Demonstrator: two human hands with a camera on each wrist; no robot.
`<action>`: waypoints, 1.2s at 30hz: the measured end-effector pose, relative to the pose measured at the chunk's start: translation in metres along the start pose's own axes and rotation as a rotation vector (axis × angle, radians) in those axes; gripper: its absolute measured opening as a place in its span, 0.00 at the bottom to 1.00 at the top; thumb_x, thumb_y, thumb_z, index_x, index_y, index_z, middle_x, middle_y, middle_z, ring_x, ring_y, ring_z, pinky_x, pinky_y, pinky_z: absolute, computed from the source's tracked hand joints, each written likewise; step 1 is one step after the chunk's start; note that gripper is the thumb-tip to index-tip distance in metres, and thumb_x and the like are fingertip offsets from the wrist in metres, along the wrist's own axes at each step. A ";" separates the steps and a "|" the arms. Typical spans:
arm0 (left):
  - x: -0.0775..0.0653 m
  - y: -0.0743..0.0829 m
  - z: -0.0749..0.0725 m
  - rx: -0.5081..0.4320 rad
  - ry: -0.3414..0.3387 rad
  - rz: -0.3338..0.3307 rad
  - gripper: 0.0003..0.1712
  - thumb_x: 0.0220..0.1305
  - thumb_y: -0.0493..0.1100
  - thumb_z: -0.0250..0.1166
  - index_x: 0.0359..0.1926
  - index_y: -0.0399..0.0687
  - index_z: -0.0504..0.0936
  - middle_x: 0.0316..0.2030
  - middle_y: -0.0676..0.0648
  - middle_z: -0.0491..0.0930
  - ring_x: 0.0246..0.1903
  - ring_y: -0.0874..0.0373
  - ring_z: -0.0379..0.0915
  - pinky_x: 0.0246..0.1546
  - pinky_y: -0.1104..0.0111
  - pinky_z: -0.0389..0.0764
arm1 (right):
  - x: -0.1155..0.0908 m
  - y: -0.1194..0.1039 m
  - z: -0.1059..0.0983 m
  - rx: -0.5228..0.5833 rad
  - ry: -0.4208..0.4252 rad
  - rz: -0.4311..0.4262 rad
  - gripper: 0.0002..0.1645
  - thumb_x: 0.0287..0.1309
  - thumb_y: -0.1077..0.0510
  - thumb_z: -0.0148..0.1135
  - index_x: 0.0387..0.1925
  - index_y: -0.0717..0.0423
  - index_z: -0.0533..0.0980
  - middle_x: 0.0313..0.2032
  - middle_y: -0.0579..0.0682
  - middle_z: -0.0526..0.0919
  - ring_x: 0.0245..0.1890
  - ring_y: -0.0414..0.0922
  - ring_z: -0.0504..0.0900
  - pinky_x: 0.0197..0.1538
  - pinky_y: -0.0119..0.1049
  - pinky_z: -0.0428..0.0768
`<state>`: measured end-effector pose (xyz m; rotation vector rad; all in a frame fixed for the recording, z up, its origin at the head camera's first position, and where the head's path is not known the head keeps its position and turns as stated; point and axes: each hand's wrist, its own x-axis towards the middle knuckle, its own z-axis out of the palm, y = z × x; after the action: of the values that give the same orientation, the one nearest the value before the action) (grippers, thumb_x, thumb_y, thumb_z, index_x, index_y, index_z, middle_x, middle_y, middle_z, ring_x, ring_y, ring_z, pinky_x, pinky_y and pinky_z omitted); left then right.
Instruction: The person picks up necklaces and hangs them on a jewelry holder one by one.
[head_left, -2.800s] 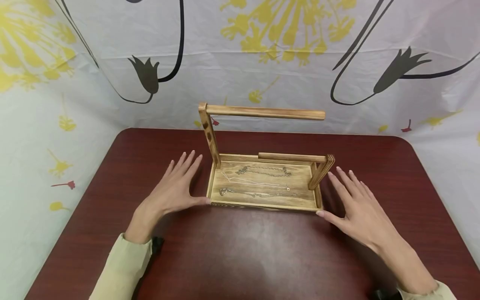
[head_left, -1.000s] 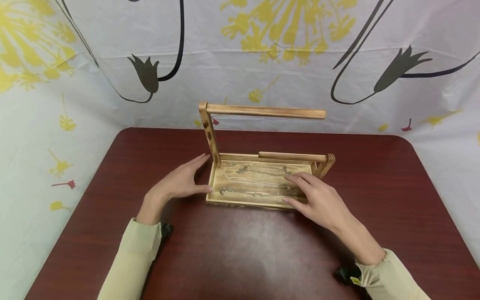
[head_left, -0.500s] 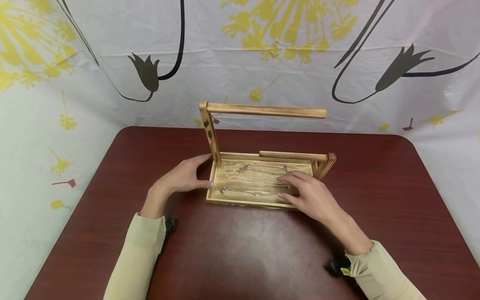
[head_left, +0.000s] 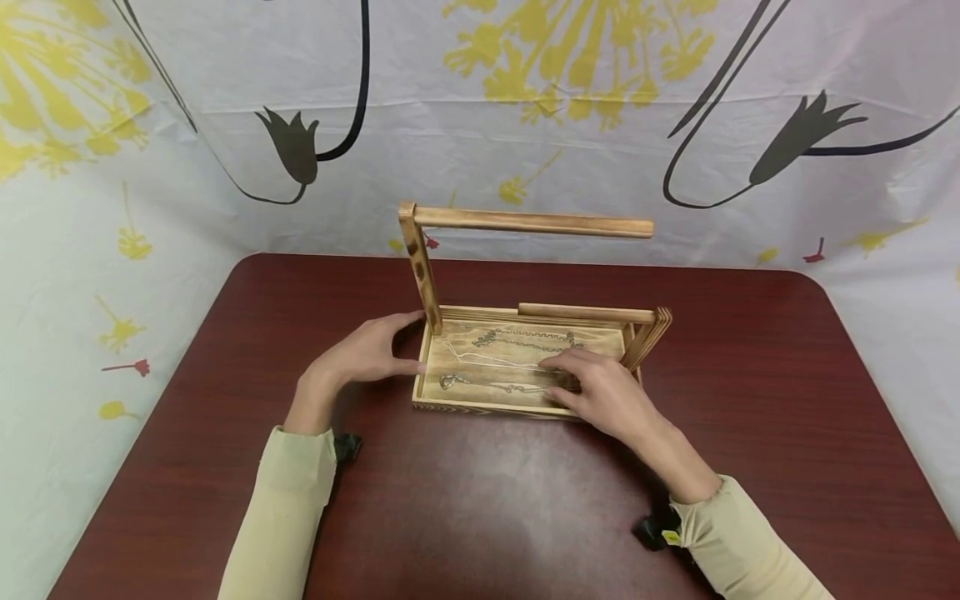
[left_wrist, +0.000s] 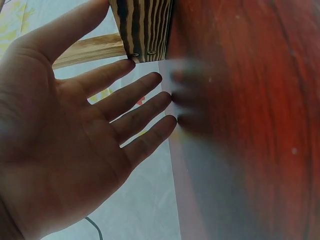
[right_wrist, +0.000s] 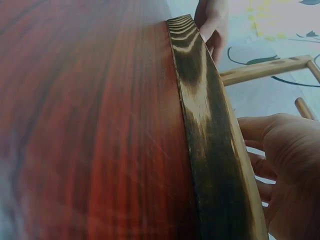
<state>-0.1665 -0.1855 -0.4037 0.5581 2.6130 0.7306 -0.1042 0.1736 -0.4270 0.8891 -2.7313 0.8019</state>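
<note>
A wooden jewelry stand with a shallow tray [head_left: 487,408] sits on the table. Across its floor lie three necklaces: a darker chain [head_left: 528,335] at the back, a thin chain [head_left: 487,361] in the middle, and a chain with a looped end [head_left: 450,382] in front. My left hand [head_left: 363,350] touches the tray's left end, its fingers spread straight in the left wrist view. Over the right part of the tray, my right hand [head_left: 607,392] dips its thumb and fingertips, set apart, near the two front chains. It covers their right ends, and fingertip contact is unclear.
The stand's left post [head_left: 422,271] carries a high bar [head_left: 532,222]; a shorter post [head_left: 648,337] on the right carries a low bar [head_left: 585,313]. Behind the dark red table [head_left: 487,500] hangs a patterned white cloth [head_left: 480,150].
My right hand has gone from beside the tray's right corner to over its floor, shifting further left. My left hand has moved in closer around the tray's left end. The necklaces lie as before.
</note>
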 end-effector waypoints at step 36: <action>0.000 0.001 0.000 -0.035 -0.014 -0.021 0.54 0.59 0.55 0.73 0.78 0.50 0.54 0.74 0.45 0.58 0.73 0.46 0.53 0.69 0.50 0.59 | 0.022 -0.017 0.024 0.076 -0.095 0.246 0.10 0.48 0.54 0.79 0.32 0.48 0.85 0.29 0.40 0.82 0.28 0.35 0.80 0.34 0.32 0.79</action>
<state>-0.1666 -0.1849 -0.4032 0.5230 2.5841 0.7621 -0.1114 0.1383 -0.4330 0.6253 -2.9514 0.9339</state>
